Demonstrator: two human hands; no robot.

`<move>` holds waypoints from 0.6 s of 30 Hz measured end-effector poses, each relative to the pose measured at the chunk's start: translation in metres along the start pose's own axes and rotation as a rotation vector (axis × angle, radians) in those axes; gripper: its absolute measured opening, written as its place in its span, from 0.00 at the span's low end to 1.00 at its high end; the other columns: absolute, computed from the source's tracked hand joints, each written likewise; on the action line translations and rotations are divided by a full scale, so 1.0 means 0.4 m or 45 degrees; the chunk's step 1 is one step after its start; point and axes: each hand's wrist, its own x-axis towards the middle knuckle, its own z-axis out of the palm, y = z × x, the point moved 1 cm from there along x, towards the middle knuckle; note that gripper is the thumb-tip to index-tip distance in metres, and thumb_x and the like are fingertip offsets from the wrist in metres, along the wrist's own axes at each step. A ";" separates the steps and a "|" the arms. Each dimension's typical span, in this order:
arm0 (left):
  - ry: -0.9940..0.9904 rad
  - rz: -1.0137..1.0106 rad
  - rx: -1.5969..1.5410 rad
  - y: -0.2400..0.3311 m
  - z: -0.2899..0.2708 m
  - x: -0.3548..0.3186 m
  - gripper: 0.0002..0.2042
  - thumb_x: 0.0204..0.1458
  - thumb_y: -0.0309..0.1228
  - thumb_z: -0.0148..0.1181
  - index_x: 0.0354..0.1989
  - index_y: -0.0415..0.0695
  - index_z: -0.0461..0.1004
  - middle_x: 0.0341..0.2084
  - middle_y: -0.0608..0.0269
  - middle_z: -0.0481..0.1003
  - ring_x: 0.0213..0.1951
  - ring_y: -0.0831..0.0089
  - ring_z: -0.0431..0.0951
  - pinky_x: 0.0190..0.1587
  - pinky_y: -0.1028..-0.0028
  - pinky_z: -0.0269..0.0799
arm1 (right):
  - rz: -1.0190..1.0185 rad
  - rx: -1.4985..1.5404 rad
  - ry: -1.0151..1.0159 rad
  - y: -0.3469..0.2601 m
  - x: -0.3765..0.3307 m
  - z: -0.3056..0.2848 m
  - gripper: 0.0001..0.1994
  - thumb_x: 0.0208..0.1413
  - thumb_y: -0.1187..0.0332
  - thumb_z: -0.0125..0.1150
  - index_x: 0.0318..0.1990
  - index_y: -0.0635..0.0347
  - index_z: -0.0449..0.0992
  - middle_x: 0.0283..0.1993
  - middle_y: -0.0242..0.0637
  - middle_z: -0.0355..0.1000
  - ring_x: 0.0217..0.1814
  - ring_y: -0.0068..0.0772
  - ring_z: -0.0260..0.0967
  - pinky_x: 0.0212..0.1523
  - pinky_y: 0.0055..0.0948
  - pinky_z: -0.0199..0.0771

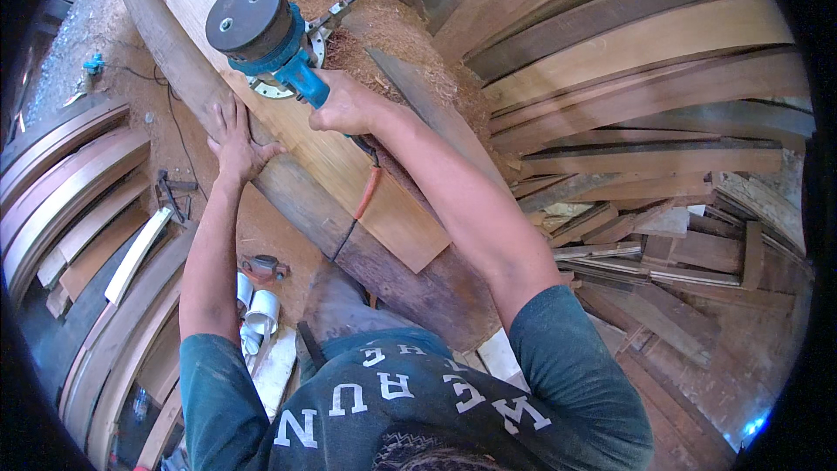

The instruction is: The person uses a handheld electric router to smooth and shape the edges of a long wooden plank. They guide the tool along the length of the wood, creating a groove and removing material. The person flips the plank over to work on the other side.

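My right hand point(344, 105) is wrapped round the blue handle of a wood router point(250, 22) with a round black top. The router's pale round base, pierced with holes, rests on a light-coloured board point(401, 231). That board lies along a thick, dark timber point(305, 201). My left hand point(235, 144) is pressed on the timber beside the board, fingers stretched and thumb apart, holding nothing. A black cord with an orange sleeve point(369, 192) trails from the router across the board toward my body. What sits under the router's base is hidden.
Wood shavings point(384, 30) cover the ground beyond the board. Curved planks are stacked at the left point(87, 179) and long planks point(636, 26) at the right. Wood offcuts point(697, 253) lie at the lower right. A white cup point(262, 307) and a reddish tool point(264, 269) are near my legs.
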 end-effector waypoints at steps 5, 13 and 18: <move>-0.015 -0.017 -0.018 -0.019 0.013 -0.003 0.75 0.26 0.71 0.74 0.82 0.49 0.38 0.82 0.59 0.35 0.81 0.46 0.29 0.67 0.21 0.42 | -0.067 0.007 0.026 0.050 -0.208 0.019 0.23 0.42 0.69 0.67 0.49 0.64 0.74 0.41 0.46 0.77 0.43 0.41 0.74 0.48 0.41 0.75; 0.004 0.001 -0.059 -0.027 0.019 0.001 0.73 0.28 0.69 0.75 0.82 0.53 0.38 0.83 0.60 0.33 0.81 0.45 0.28 0.67 0.20 0.42 | 0.498 0.001 -0.333 0.123 -0.957 -0.002 0.26 0.50 0.63 0.75 0.55 0.60 0.75 0.45 0.50 0.79 0.48 0.49 0.78 0.52 0.43 0.77; -0.012 -0.021 -0.045 -0.041 0.032 0.008 0.73 0.28 0.68 0.76 0.82 0.54 0.38 0.83 0.61 0.33 0.81 0.45 0.28 0.67 0.20 0.41 | 0.348 0.219 -0.345 0.215 -1.115 0.027 0.28 0.49 0.63 0.78 0.58 0.58 0.76 0.55 0.46 0.79 0.56 0.48 0.77 0.60 0.43 0.75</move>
